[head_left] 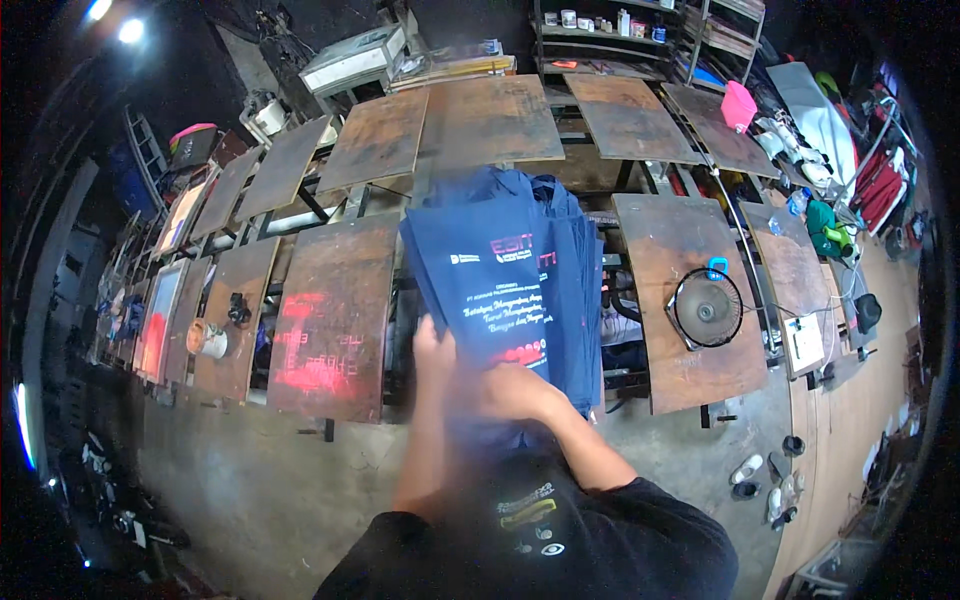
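A dark navy fabric bag (455,265) with printed white and red lettering is held upright in front of a thick pile of similar bags (570,320) on the middle board. My left hand (435,355) grips the bag's lower left edge. At the bag's bottom is my right hand (515,395), bent inward; a hazy smear over the picture obscures its fingertips, so I cannot tell what they grip.
Rusty wooden boards (325,260) on metal frames form rows around me. A round fan (706,308) rests on the right board, a bucket (208,340) on a left one. Behind are shelves (600,30) and a pink container (738,105). Footwear (780,500) lies on the right-hand floor.
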